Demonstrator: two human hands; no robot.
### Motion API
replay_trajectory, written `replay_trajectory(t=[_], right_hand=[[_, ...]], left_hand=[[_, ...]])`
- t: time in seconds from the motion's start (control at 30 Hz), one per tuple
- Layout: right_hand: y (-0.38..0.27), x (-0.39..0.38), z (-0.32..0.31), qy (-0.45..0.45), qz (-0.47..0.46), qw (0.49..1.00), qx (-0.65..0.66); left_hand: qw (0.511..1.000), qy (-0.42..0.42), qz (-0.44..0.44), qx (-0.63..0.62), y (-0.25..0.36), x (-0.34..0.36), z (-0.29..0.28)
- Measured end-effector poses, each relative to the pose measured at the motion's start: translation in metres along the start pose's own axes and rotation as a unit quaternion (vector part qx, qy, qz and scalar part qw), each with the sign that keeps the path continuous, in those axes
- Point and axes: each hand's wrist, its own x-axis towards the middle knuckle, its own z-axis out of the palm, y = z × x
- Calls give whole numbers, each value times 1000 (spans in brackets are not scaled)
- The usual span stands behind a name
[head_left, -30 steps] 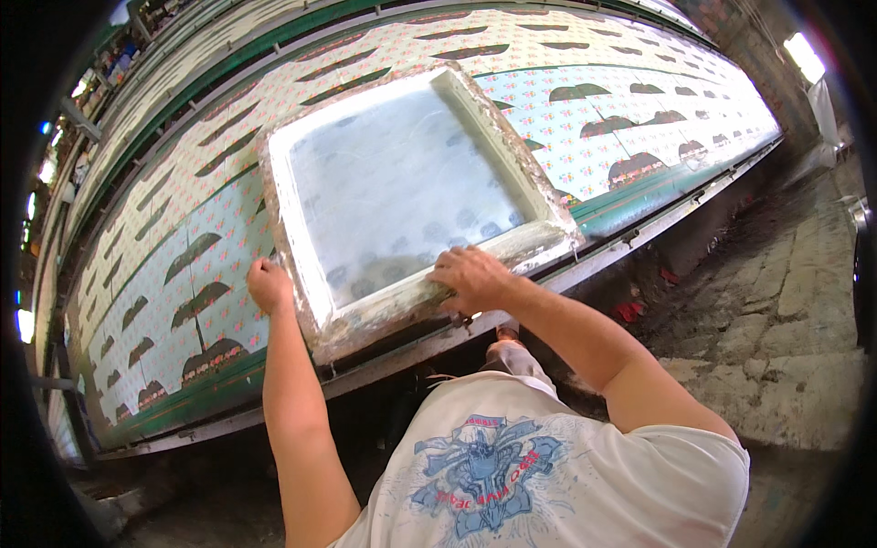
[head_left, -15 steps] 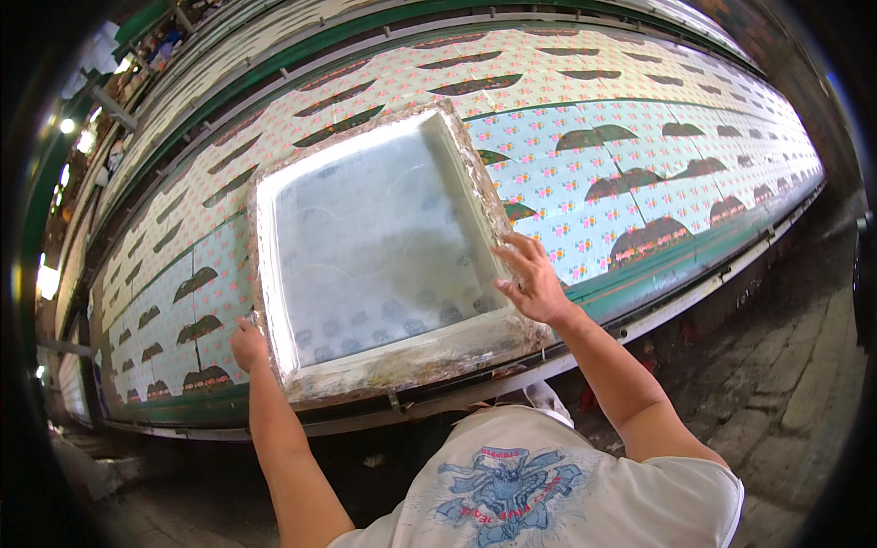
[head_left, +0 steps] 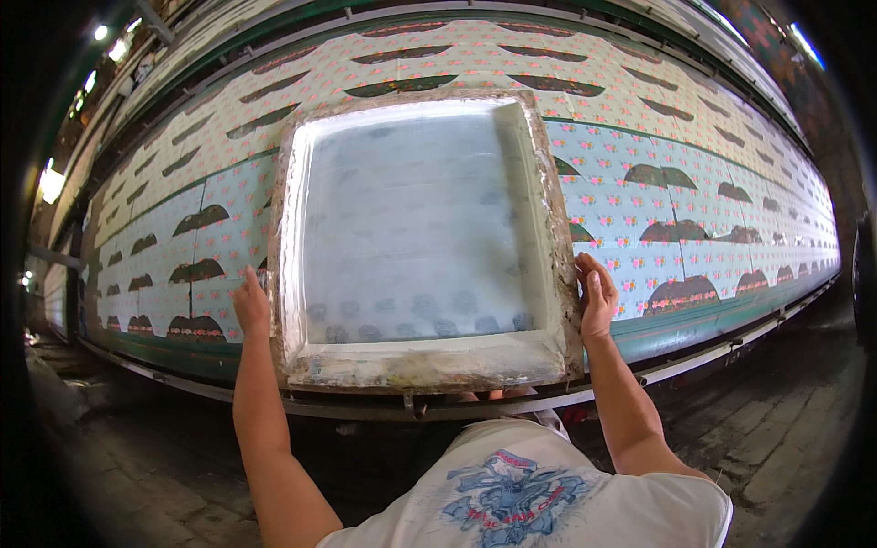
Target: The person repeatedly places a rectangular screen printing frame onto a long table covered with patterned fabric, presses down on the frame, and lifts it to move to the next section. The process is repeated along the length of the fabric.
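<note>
A screen-printing frame (head_left: 425,366) with pale, translucent mesh and a worn, paint-crusted rim lies on the long printing table in front of me. Faint dark shapes show through its mesh, mostly along the near side. My left hand (head_left: 252,306) is at the frame's left edge, fingers partly curled against its side. At the right edge, low down, my right hand (head_left: 596,297) has its fingers up along the outer side, gripping the frame between both hands. Under and around it lies floral printed material (head_left: 621,205) in pale blue and cream, marked with dark umbrella-like shapes.
A metal rail (head_left: 365,409) runs along the table's near edge, just in front of my body, with a small bracket (head_left: 414,402) sticking out below the frame. Paved floor (head_left: 758,411) lies to the right. Another long table stretches along the far side.
The frame has turned from tilted to nearly square with the table and shifted right. My right hand, spread above its rim before, is now against its right side. My left hand stays beside its left edge.
</note>
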Motion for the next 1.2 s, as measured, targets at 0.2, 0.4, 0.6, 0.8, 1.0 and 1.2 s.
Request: replay_trajectory(t=[0.2, 0.4, 0.6, 0.8, 1.0, 1.2], right_hand=[[-26, -1, -5, 10, 52, 998, 46], [-50, 10, 20, -70, 32, 996, 38], [-69, 6, 9, -71, 31, 991, 107], [-78, 7, 1, -94, 6, 989, 110], [-102, 47, -73, -131, 29, 988, 72], [-117, 101, -181, -127, 57, 988, 68]], left_hand=[[999, -30, -2, -35, -13, 11, 7], [984, -17, -3, -177, -106, 53, 31], [975, -71, -66, -199, -60, 49, 37], [947, -45, -114, -298, -31, 26, 35], [907, -77, -132, -392, 46, -23, 5], [870, -51, -159, -465, 213, -138, -28]])
